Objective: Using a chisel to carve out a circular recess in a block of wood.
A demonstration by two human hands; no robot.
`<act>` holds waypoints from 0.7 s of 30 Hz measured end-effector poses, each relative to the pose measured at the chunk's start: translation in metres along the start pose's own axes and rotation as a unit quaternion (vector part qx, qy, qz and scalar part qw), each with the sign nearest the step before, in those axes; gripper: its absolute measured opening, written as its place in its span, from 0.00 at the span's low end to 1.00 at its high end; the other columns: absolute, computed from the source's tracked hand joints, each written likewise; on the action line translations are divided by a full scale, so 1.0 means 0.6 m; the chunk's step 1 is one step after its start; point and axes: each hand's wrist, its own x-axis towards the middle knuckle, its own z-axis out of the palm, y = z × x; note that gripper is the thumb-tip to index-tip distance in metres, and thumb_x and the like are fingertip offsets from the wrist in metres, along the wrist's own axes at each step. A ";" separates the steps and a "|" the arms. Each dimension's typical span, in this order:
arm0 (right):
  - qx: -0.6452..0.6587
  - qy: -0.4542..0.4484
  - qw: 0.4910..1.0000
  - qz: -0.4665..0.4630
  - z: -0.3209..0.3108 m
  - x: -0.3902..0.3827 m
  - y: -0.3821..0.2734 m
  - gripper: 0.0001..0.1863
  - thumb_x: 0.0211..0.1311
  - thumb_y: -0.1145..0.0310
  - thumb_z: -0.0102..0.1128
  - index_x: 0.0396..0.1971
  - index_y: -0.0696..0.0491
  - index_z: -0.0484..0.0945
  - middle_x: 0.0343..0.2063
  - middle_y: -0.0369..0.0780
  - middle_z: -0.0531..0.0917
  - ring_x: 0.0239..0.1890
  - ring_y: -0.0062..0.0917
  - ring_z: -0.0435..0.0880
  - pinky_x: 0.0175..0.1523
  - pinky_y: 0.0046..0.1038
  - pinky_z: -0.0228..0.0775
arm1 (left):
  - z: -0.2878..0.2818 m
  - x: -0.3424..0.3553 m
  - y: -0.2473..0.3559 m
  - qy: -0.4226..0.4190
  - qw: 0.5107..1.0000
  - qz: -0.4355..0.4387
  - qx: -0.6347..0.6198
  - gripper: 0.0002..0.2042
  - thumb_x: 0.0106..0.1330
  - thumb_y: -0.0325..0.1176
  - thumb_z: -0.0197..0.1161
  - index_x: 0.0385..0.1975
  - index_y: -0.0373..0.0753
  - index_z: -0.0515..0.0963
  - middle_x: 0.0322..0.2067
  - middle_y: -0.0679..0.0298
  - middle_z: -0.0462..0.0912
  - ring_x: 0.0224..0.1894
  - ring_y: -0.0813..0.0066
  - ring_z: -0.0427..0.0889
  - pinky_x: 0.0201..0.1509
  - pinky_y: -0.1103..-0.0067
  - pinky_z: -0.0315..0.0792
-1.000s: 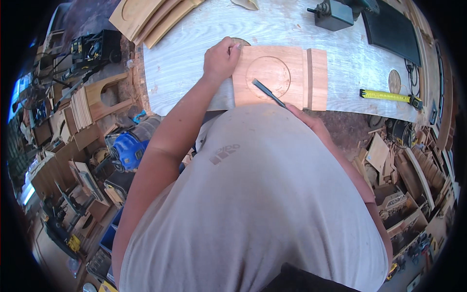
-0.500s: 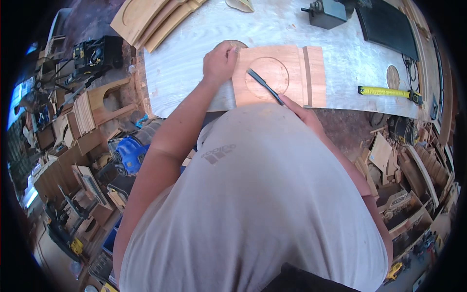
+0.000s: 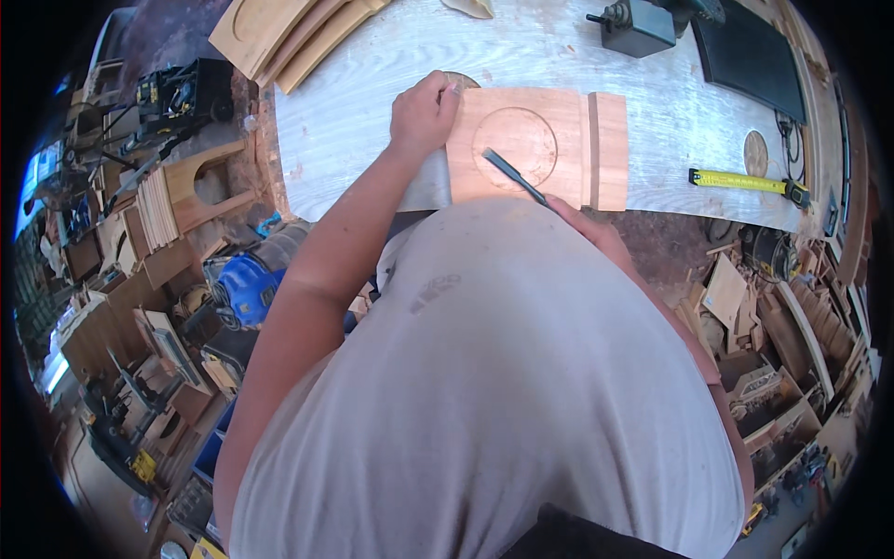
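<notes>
A pale reddish wooden board [image 3: 466,140] with a shallow round recess [image 3: 517,130] and a groove near its right side lies on the grey workbench top [image 3: 335,140]. My left hand [image 3: 424,114] is closed at the board's upper left corner, gripping its edge, beside a partly hidden round disc [image 3: 458,79]. My right hand [image 3: 573,214], mostly hidden by my shirt, is closed on a dark chisel [image 3: 512,173], whose blade lies over the left part of the recess.
Stacked shaped wood pieces [image 3: 289,42] sit at the back left, with a metal machine [image 3: 638,28] and black panel [image 3: 745,65] at back right. A yellow tape measure [image 3: 745,181] lies right of the board. Offcuts [image 3: 726,289], tools and a blue machine [image 3: 242,289] crowd the floor.
The chisel's blade moved up toward the recess's upper left half a second ago and has come back lower now. My left hand stays at the board's corner, with only slight shift.
</notes>
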 end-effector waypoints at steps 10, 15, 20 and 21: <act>0.020 0.005 0.999 -0.041 0.012 0.024 -0.003 0.22 0.78 0.59 0.54 0.68 0.43 0.74 0.37 0.33 0.84 0.40 0.15 0.77 0.51 0.21 0.69 | -0.003 -0.003 0.002 -0.006 1.000 -0.010 -0.002 0.12 0.72 0.41 0.58 0.32 0.39 0.76 0.25 0.52 0.82 0.30 0.47 0.82 0.38 0.59 0.74; 0.013 0.009 1.000 -0.019 -0.002 0.006 0.015 0.21 0.78 0.65 0.54 0.68 0.42 0.75 0.36 0.29 0.83 0.38 0.13 0.75 0.50 0.18 0.67 | -0.002 -0.005 -0.003 -0.007 1.000 -0.012 -0.009 0.12 0.72 0.40 0.58 0.31 0.39 0.76 0.25 0.52 0.82 0.30 0.46 0.82 0.37 0.59 0.74; -0.013 -0.003 1.000 0.005 -0.008 -0.006 -0.007 0.21 0.78 0.67 0.55 0.67 0.41 0.77 0.36 0.26 0.80 0.39 0.11 0.73 0.48 0.17 0.65 | 0.003 -0.004 -0.007 0.022 0.999 0.028 -0.008 0.11 0.71 0.37 0.59 0.31 0.36 0.75 0.23 0.51 0.82 0.27 0.48 0.82 0.32 0.62 0.74; -0.017 0.004 1.000 0.014 -0.005 -0.007 -0.010 0.21 0.78 0.67 0.55 0.67 0.41 0.77 0.36 0.25 0.79 0.39 0.11 0.73 0.48 0.16 0.65 | 0.003 -0.003 -0.007 0.020 0.999 0.029 -0.008 0.11 0.71 0.37 0.59 0.31 0.36 0.75 0.23 0.51 0.82 0.27 0.48 0.82 0.32 0.62 0.74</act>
